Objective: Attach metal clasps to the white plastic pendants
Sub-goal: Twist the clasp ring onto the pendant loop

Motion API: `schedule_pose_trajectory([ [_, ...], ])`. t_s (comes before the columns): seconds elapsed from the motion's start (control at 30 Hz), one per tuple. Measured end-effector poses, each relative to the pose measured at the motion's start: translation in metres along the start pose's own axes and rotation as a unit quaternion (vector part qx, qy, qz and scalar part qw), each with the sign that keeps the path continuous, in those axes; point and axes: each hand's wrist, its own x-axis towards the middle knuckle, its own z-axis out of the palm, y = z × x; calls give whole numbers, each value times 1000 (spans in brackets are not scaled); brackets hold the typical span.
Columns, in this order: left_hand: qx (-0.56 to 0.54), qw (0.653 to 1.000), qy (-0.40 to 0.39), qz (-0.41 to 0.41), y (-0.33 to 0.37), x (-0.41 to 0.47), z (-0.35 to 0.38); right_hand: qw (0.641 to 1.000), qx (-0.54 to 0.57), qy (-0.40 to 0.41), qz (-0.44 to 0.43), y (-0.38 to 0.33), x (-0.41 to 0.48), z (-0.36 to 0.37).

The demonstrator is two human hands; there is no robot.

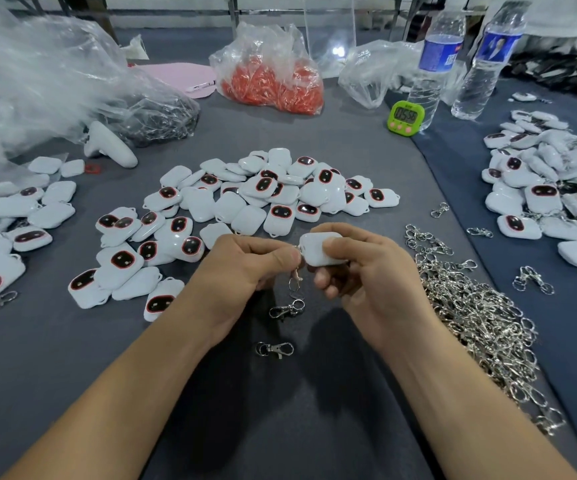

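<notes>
Two loose clasps (285,310) lie on the bench (332,140) just below my hands. My right grip (366,268) is clamped on a white pendant (314,249), held above the bench's middle. My left grip (245,261) pinches a metal clasp (295,277) at the pendant's corner. A pendant pile (273,192) sits mid-bench, and a clasp heap (470,306) lies toward the right edge.

The left forearm (134,375) and the right forearm (453,393) are bare, uncovered up to the picture's edge. The left hand (245,265) and the right hand (366,268) are bare too, with short, plain fingernails (330,242).
</notes>
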Motion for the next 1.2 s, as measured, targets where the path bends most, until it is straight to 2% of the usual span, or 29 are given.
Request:
schedule_pose_trajectory([
  [0.07, 100, 994, 25, 47, 0, 1, 0, 1000, -6, 11, -16, 2, 0, -1],
  [0.13, 230, 966, 41, 110, 1, 1, -4, 999, -29, 22, -40, 4, 0, -2],
  [0.17, 310, 937, 48, 154, 1, 0, -5, 997, -55, 28, -56, 6, 0, -1],
  [0.2, 400, 893, 51, 201, 1, 0, -6, 993, -87, 35, -73, 7, 1, -1],
  [0.27, 549, 786, 58, 280, 1, -2, -2, 983, -151, 53, -96, 11, 1, 1],
  [0.3, 585, 746, 65, 311, 0, -2, 1, 979, -167, 62, -99, 12, 2, 2],
  [0.33, 602, 723, 80, 329, -1, -2, 3, 980, -165, 68, -93, 11, 3, 2],
  [0.37, 601, 719, 94, 337, -4, -2, 4, 984, -146, 68, -81, 9, 4, 1],
  [0.4, 581, 737, 104, 328, -5, -2, 5, 989, -117, 63, -64, 7, 4, 0],
  [0.43, 528, 786, 111, 302, -6, -3, 6, 994, -85, 55, -45, 4, 5, 0],
  [0.5, 339, 912, 114, 201, -8, -4, 7, 999, -34, 34, -5, -1, 5, -2],
  [0.53, 245, 953, 107, 145, -9, -3, 9, 1000, -17, 24, 11, -2, 5, -2],
  [0.57, 175, 974, 97, 104, -10, -2, 9, 1000, -3, 17, 25, -2, 5, -3],
  [0.63, 110, 989, 76, 69, -12, 0, 11, 999, 17, 14, 41, -3, 5, -3],
  [0.8, 112, 988, 47, 92, -8, 1, 12, 999, 11, 28, 27, 1, 5, -2],
  [0.87, 181, 973, 72, 121, -6, 0, 9, 999, -10, 38, -2, 3, 5, -1],
  [0.9, 254, 953, 81, 145, -5, -1, 8, 997, -42, 48, -32, 5, 4, -1],
  [0.93, 351, 914, 87, 183, -5, -2, 7, 990, -97, 61, -76, 7, 2, -1],
  [1.0, 527, 806, 71, 262, -3, -4, 7, 948, -255, 88, -171, 14, -1, 2],
  [1.03, 574, 764, 67, 288, -3, -5, 8, 923, -315, 95, -200, 16, -2, 5],
  [1.07, 598, 741, 66, 299, -4, -5, 9, 911, -340, 99, -210, 18, -3, 7],
  [1.1, 605, 733, 74, 301, -5, -5, 9, 916, -331, 100, -206, 19, -3, 8],
  [1.13, 597, 741, 85, 294, -6, -5, 9, 933, -289, 98, -191, 17, -1, 7],
  [1.17, 572, 763, 96, 286, -8, -6, 9, 955, -230, 93, -163, 14, 0, 6],
  [1.2, 519, 803, 105, 273, -9, -6, 9, 975, -164, 83, -127, 9, 1, 6],
])
